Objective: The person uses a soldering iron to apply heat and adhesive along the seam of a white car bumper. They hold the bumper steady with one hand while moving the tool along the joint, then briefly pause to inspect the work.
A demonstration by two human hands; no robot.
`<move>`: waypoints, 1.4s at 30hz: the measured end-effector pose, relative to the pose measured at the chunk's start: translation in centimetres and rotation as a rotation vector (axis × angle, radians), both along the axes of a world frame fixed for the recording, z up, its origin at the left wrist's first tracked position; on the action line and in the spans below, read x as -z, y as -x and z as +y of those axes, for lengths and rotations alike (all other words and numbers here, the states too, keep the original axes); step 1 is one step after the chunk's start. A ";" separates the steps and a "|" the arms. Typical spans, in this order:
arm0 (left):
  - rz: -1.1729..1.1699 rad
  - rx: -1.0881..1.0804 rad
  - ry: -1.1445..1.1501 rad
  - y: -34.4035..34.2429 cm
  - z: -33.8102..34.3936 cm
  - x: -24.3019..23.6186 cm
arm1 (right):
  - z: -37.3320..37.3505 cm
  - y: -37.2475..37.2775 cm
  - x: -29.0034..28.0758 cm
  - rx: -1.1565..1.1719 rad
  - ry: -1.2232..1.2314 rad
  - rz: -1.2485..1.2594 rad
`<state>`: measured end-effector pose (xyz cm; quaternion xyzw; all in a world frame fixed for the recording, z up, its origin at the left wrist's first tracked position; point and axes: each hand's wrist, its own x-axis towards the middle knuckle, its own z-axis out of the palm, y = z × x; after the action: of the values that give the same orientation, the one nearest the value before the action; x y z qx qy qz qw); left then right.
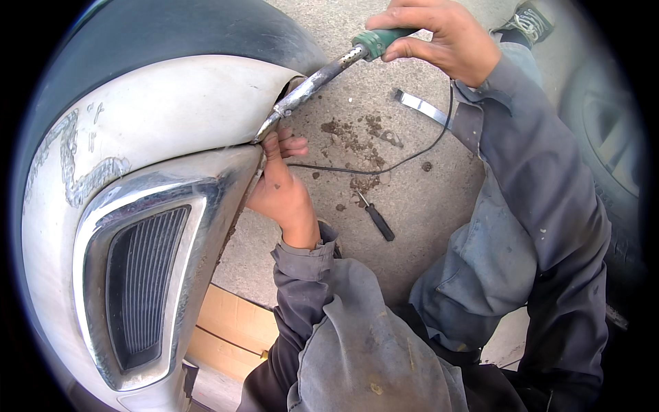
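Rough concrete ground (429,199) under all this, with bits of dirt (353,141) scattered around. So the soldering iron (302,93) (looks like one, anyway) runs diagonally, green handle up and right, tip down-left at the outer end of the seam (206,150) in a scuffed white bumper (171,89). Can't tell if the tip's actually touching.

Right hand (449,41) has thumb and fingers wrapped on the handle, so the tip points away from it. Left hand (285,196) is way nearer the tip, thumb just beside it, and imo that gap is what matters. Its other fingers are partly hidden, so can't say whether they're gripping the edge.

Further out: black cord (384,170), little screwdriver (377,221), shiny metal strip (422,106), cardboard (237,319) down by the bumper, tire (611,137) far right. No lettering I can make out on the iron or screwdriver.
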<state>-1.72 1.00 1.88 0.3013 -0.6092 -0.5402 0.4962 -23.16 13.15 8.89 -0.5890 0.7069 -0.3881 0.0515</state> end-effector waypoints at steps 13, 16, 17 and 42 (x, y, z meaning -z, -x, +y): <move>-0.001 0.013 0.023 0.0 -0.1 0.1 | -0.2 0.5 0.7 -0.026 0.020 0.021; 0.000 0.014 0.025 0.0 -0.1 0.0 | -0.1 0.2 0.3 -0.015 0.013 0.024; 0.000 0.014 0.025 0.0 -0.1 0.0 | -0.1 -0.1 0.0 -0.004 0.001 0.027; -0.004 0.010 0.031 -0.1 0.1 -0.1 | 0.1 0.3 -0.3 0.022 -0.026 -0.009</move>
<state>-1.67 1.07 2.01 0.2918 -0.6201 -0.5323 0.4969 -23.45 13.30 9.17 -0.5788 0.7180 -0.3821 0.0584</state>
